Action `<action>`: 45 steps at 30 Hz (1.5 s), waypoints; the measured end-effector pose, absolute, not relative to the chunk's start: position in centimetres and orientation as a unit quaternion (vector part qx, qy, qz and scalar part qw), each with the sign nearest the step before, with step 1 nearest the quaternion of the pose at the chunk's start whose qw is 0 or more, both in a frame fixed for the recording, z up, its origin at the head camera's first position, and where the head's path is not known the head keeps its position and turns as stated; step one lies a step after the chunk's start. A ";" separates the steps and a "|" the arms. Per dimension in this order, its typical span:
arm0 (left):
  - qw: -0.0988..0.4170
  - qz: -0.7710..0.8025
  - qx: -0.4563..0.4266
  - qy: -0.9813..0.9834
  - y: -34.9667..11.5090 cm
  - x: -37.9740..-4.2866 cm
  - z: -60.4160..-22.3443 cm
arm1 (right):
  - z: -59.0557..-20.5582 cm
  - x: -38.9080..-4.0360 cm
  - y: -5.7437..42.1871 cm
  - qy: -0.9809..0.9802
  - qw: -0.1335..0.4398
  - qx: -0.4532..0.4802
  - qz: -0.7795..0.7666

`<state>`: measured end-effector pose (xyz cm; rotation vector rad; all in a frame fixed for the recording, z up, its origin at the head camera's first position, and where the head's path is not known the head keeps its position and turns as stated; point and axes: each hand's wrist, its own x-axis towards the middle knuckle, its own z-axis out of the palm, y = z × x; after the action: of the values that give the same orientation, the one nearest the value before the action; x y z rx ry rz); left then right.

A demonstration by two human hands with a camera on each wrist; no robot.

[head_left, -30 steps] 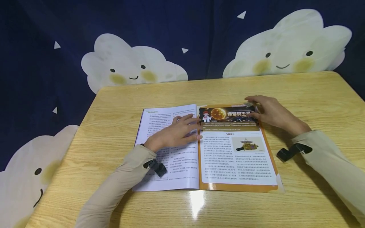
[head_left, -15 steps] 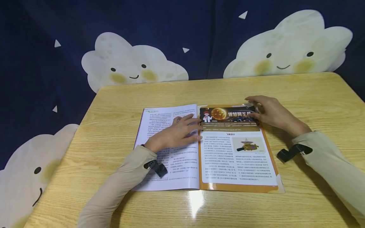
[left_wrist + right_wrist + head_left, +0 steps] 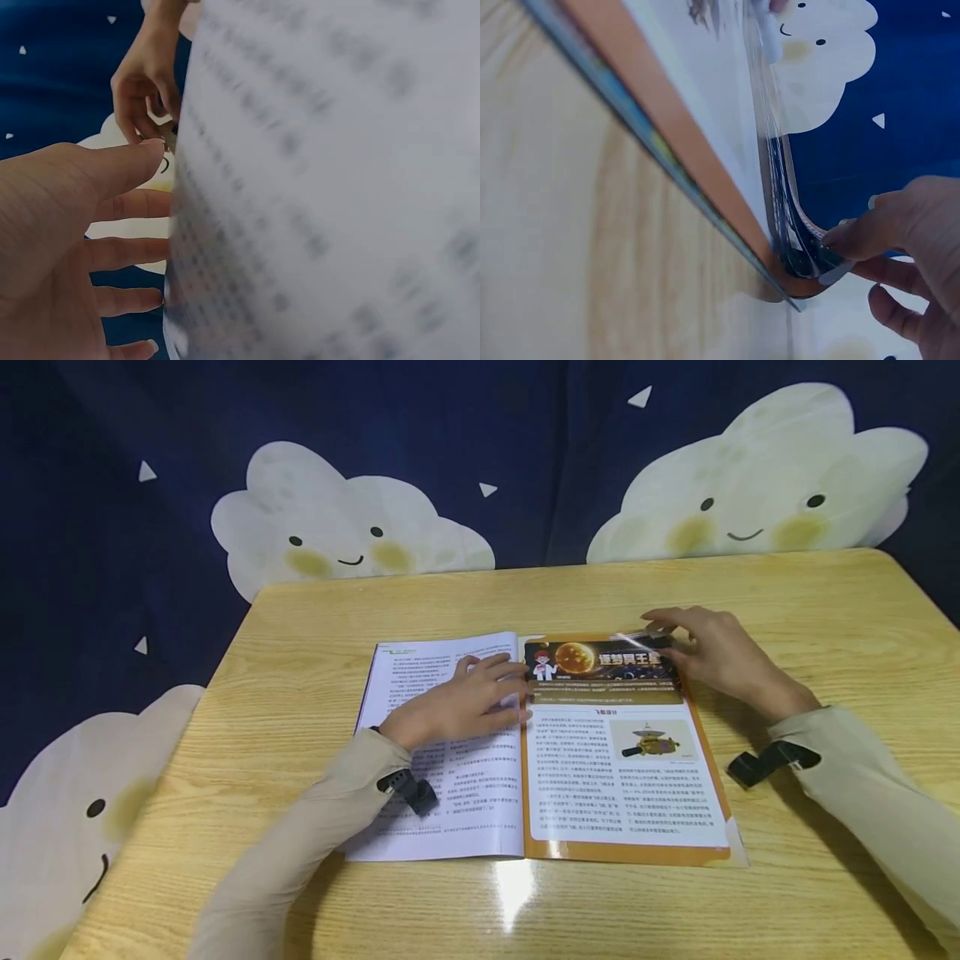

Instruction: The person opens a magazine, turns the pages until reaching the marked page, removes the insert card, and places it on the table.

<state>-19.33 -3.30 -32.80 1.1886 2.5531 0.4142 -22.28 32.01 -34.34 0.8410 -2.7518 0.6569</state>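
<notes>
An open magazine (image 3: 570,768) lies on the table, white text page on the left, orange-bordered page (image 3: 660,793) with a planet picture and a spacecraft on the right. My left hand (image 3: 461,706) rests across the left page, its fingertips right at the centre fold. In the left wrist view the fingers of the left hand (image 3: 67,240) are spread and fairly straight beside the page. At the top right corner my right hand (image 3: 712,652) pinches the page between thumb and fingers. The right wrist view shows that page corner (image 3: 810,262) bent upward in the right hand (image 3: 907,247).
The wooden table (image 3: 315,618) extends around the magazine on all sides. Behind it hangs a dark blue curtain (image 3: 540,443) with smiling white clouds (image 3: 337,527). A black strap mount (image 3: 412,793) sits on the left wrist, another black mount (image 3: 761,766) on the right.
My right hand has risen very slightly at the corner, and a bright glare streak now shows along the page's top edge. The left hand has barely moved.
</notes>
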 end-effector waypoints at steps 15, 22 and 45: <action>0.188 0.146 0.374 0.897 -0.5 -23.2 -32.6 | -33.9 -21.1 31.6 -0.946 0.021 0.238 0.220; 0.194 0.167 0.344 0.903 0.3 -25.3 -33.4 | -34.1 -20.5 31.4 -0.934 0.020 0.232 0.270; 0.179 0.180 0.370 0.894 1.0 -25.5 -34.0 | -33.6 -19.7 31.8 -0.919 0.003 0.211 0.334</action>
<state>-25.55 1.02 -33.98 1.0465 2.5259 0.5083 -19.65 31.76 -33.61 0.6606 -2.8816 1.0462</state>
